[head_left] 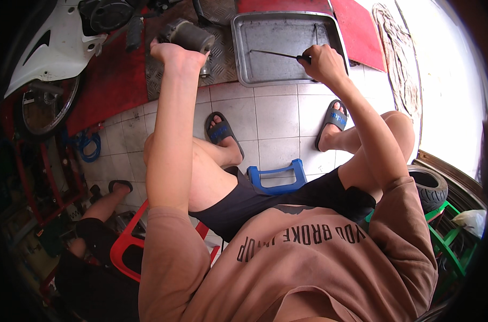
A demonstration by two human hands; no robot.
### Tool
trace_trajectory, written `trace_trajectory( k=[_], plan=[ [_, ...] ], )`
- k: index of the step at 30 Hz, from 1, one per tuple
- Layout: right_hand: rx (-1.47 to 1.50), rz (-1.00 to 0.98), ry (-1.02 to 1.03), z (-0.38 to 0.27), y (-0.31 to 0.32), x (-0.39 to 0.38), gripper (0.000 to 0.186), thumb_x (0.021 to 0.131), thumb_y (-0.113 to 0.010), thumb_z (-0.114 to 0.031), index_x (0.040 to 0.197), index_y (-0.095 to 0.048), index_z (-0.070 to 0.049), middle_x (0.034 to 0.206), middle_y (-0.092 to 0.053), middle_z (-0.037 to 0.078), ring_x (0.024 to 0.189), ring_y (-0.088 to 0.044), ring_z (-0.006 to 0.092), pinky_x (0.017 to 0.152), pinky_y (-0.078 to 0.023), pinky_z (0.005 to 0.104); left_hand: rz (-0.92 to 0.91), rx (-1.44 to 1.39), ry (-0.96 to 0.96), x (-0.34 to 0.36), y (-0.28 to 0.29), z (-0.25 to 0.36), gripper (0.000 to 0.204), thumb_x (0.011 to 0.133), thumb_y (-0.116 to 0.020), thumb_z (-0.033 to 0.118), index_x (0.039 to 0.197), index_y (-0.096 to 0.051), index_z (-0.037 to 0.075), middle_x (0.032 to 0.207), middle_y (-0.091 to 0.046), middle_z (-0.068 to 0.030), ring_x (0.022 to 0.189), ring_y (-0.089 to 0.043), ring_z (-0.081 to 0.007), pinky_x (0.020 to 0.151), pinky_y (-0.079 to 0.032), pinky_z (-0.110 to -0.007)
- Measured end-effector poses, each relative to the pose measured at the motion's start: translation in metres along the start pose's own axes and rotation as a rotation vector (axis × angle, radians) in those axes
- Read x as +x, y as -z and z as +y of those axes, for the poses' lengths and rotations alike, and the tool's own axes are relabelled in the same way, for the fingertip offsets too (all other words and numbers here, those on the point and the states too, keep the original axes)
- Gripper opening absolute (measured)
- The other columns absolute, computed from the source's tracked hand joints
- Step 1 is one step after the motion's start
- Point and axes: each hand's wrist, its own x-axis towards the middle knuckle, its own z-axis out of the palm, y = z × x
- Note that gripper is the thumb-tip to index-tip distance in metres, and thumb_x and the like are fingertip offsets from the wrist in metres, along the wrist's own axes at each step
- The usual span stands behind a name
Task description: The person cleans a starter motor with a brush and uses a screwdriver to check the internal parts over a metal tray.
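Note:
My left hand is wrapped from below around a dark, greasy cylindrical metal part, raised over the metal-plated bench; most of its fingers are hidden behind the part. To the right, my right hand is closed around the dark handle of a screwdriver. Its thin shaft points left across a shallow metal tray, and whether the tip touches the tray floor I cannot tell. Another thin dark rod lies at the tray's right side, partly covered by my right hand.
A motorbike with a white panel stands at the upper left, its wheel below. Close by are a blue stool, a red chair, a tyre and a crumpled cloth. Another person sits lower left.

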Motion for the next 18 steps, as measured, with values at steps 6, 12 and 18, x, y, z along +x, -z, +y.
trace_trajectory(
  k=[6, 12, 18],
  plan=[
    [0.028, -0.025, -0.012, -0.0002, -0.0039, 0.0010, 0.023, 0.080, -0.069, -0.029, 0.082, -0.072, -0.006, 0.071, -0.066, 0.018, 0.070, -0.065, 0.0370, 0.065, -0.053, 0.0434, -0.003, 0.011, -0.001, 0.0022, 0.0020, 0.0004, 0.050, 0.091, -0.024, 0.044, 0.105, -0.063, 0.016, 0.108, -0.063, -0.0059, 0.101, -0.057, -0.0277, 0.085, -0.047, -0.051],
    [0.060, -0.035, -0.008, -0.0009, -0.0067, 0.0018, 0.023, 0.080, -0.069, -0.030, 0.083, -0.073, -0.007, 0.071, -0.066, 0.019, 0.072, -0.065, 0.0373, 0.066, -0.053, 0.0434, -0.001, 0.000, -0.001, 0.0022, 0.0026, 0.0019, 0.050, 0.091, -0.023, 0.044, 0.103, -0.063, 0.015, 0.107, -0.063, -0.0058, 0.100, -0.057, -0.0277, 0.084, -0.047, -0.051],
    [0.021, -0.055, -0.039, -0.0033, -0.0012, 0.0017, 0.024, 0.080, -0.069, -0.031, 0.083, -0.073, -0.008, 0.074, -0.067, 0.018, 0.072, -0.066, 0.0370, 0.066, -0.053, 0.0433, -0.018, -0.014, 0.002, 0.0014, 0.0024, 0.0025, 0.051, 0.091, -0.023, 0.044, 0.103, -0.062, 0.015, 0.106, -0.063, -0.0056, 0.100, -0.057, -0.0276, 0.085, -0.047, -0.051]
  ],
)
